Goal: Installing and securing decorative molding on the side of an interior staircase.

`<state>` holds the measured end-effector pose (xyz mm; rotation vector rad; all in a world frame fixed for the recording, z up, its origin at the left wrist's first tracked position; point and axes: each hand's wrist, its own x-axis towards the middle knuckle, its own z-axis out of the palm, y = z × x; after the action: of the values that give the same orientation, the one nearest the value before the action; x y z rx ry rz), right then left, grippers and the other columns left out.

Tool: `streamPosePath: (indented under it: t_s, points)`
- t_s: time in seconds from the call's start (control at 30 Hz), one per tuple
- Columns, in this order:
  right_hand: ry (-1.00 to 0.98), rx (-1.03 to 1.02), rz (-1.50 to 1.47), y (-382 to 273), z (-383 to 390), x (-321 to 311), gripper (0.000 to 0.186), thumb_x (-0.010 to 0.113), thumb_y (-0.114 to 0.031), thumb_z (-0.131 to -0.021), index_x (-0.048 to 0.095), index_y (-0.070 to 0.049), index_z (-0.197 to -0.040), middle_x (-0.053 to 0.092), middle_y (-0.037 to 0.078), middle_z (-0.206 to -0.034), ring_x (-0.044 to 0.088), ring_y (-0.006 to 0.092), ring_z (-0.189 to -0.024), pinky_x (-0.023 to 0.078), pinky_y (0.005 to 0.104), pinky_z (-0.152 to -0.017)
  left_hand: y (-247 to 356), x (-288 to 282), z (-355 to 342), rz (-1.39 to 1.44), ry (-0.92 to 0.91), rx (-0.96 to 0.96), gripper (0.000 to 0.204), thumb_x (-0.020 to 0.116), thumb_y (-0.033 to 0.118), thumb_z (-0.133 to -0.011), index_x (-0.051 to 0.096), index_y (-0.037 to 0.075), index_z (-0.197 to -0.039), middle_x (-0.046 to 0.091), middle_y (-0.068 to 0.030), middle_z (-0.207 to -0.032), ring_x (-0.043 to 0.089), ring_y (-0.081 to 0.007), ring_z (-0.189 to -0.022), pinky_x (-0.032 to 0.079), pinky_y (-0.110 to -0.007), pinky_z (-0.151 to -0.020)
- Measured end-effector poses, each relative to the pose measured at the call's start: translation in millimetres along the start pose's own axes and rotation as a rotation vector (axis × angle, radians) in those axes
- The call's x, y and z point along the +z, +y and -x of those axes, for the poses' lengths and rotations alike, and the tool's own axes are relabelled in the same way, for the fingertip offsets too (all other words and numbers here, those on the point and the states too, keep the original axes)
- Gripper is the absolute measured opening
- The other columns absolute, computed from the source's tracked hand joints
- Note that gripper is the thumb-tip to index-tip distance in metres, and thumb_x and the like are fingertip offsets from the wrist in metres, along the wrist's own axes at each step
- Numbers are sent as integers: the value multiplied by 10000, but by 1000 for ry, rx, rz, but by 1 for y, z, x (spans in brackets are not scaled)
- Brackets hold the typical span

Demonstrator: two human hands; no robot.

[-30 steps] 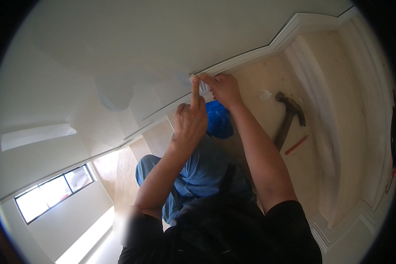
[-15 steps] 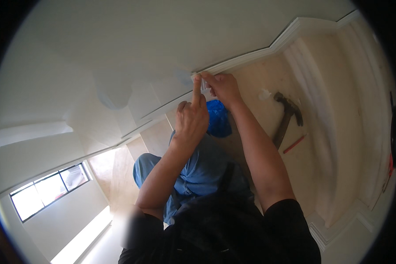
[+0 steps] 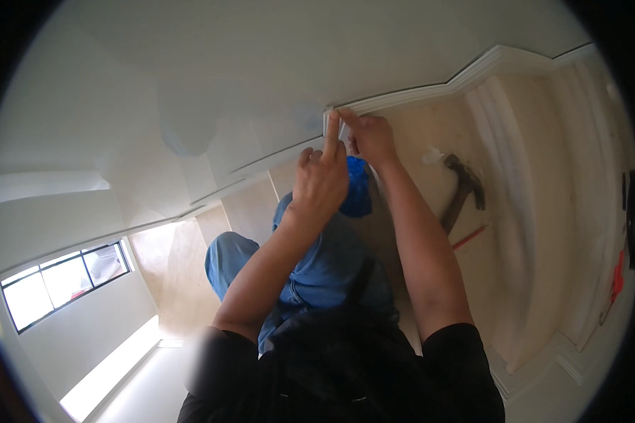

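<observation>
White skirting trim [image 3: 416,92] runs along the foot of the wall and ends at a corner in front of me. There, my left hand [image 3: 322,176] presses its stretched index finger against the corner, with the other fingers curled and nothing held in them. My right hand [image 3: 374,141] reaches the same corner from the right. Its index finger points to the trim end, and the remaining fingers bend in around a short white piece beside the left finger. Their exact grip is partly hidden. Just below both hands is a crinkled blue plastic cover [image 3: 358,190].
A claw hammer [image 3: 462,190] lies on the light floor [image 3: 430,134] to my right, beside a red pencil [image 3: 470,237]. Pale steps [image 3: 536,197] rise farther right, with a red-handled tool [image 3: 617,278] near the rim. A window [image 3: 67,282] is at lower left.
The view has shifted slightly, so the hands appear a little farther right. Both hands remain at the trim corner, in nearly the same pose.
</observation>
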<state>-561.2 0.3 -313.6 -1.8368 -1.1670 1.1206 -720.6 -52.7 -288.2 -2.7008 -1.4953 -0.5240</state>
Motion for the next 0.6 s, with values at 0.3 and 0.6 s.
streamPosePath:
  t_s: [0.3, 0.6]
  points:
    - [-28, -74, 13, 10, -2, -5, 820, 620, -763, -922, 646, -37, -540, 597, 81, -486, 649, 236, -503, 560, 388, -634, 8, -12, 69, 338, 83, 75, 290, 690, 81, -868, 693, 68, -1157, 617, -159, -1475, 747, -292, -912, 571, -421, -951]
    - [-14, -36, -56, 5, 0, -4, 702, 694, -585, -986, 576, -40, -559, 550, 60, -476, 581, 167, -446, 478, 343, -482, 5, -15, 57, 677, -115, -226, 167, 691, 84, -927, 721, 56, -1089, 774, -149, -1075, 767, -328, -886, 595, -425, -825]
